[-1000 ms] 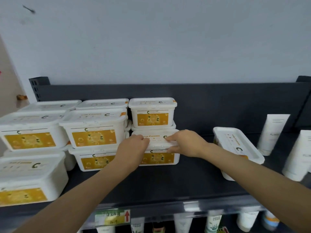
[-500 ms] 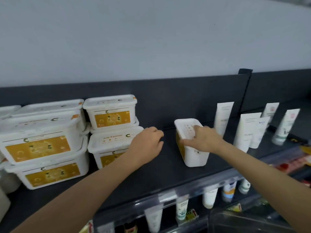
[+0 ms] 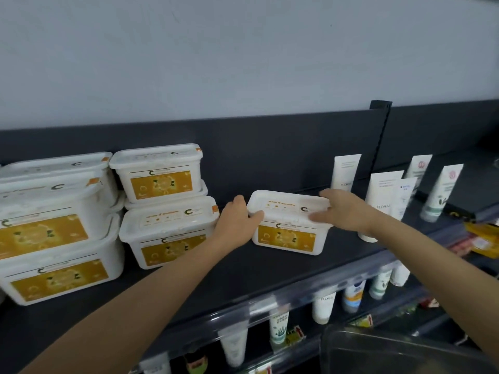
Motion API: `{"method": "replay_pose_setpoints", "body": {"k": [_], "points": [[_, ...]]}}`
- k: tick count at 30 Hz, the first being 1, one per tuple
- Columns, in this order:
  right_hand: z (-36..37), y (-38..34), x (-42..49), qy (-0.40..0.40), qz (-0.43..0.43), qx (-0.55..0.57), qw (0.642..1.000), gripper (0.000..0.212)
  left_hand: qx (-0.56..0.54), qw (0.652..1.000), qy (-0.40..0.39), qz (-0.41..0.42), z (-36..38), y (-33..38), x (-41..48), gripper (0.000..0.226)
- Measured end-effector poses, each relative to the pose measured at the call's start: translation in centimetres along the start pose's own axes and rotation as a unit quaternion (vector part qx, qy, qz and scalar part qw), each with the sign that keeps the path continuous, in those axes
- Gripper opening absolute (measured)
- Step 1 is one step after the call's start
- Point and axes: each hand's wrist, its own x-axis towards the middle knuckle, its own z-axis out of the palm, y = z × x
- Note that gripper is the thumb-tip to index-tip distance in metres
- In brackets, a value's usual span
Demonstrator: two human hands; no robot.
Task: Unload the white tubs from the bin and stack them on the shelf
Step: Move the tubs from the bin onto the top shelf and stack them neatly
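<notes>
— What's far left?

— A left stack (image 3: 51, 233) of white tubs with yellow labels, two high, on the dark shelf (image 3: 270, 276). More lids show behind it.

— And beside that?

— The middle stack (image 3: 167, 230), also two high, with a further tub behind it, close to the left stack.

— Where's the left hand (image 3: 237, 225)?

— Just right of the middle stack, gripping the left end of a single tub (image 3: 289, 225). The thumb lies over the lid's edge, and the fingers curl round the far side.

— So where is that tub?

— On the shelf, upright, label to the front, a small gap away from the middle stack. I can't tell whether its base rests fully on the shelf.

— The right hand (image 3: 345, 211)?

— It clasps the tub's right end from above. The fingers reach across the lid toward the front rim, and one digit is at the back corner. The fingers are blurred.

— Further right?

— White tubes (image 3: 383, 201) stand near the back panel, just beyond the right hand.

— Below?

— Lower tubes (image 3: 279, 327) hang under the shelf's front rail. A clear bin (image 3: 378, 346) shows at the bottom right, and a pale wall (image 3: 243, 63) fills the view above.
</notes>
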Motion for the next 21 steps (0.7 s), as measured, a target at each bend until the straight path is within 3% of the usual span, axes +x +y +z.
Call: {"method": "replay_pose_setpoints", "body": {"k": [3, 8, 15, 18, 21], "points": [[0.1, 0.4, 0.2, 0.095, 0.120, 0.134, 0.979, 0.043, -0.048, 0.999, 0.004, -0.016, 0.7, 0.2, 0.4, 0.029], [1.0, 0.7, 1.1, 0.049, 0.181, 0.318, 0.930, 0.015, -0.093, 0.995, 0.033, -0.012, 0.9, 1.0, -0.8, 0.027], [-0.9, -0.8, -0.4, 0.073, 0.152, 0.332, 0.928, 0.002, -0.117, 0.987, 0.112, 0.017, -1.2, 2.0, -3.5, 0.040], [-2.2, -2.1, -1.9, 0.058, 0.128, 0.317, 0.938, 0.014, -0.130, 0.986, 0.107, 0.017, -2.8, 2.0, -5.2, 0.046], [-2.5, -3.6, -3.7, 0.051, 0.109, 0.316, 0.941, 0.021, -0.143, 0.983, 0.112, 0.019, -4.4, 1.6, -7.9, 0.038]]}}
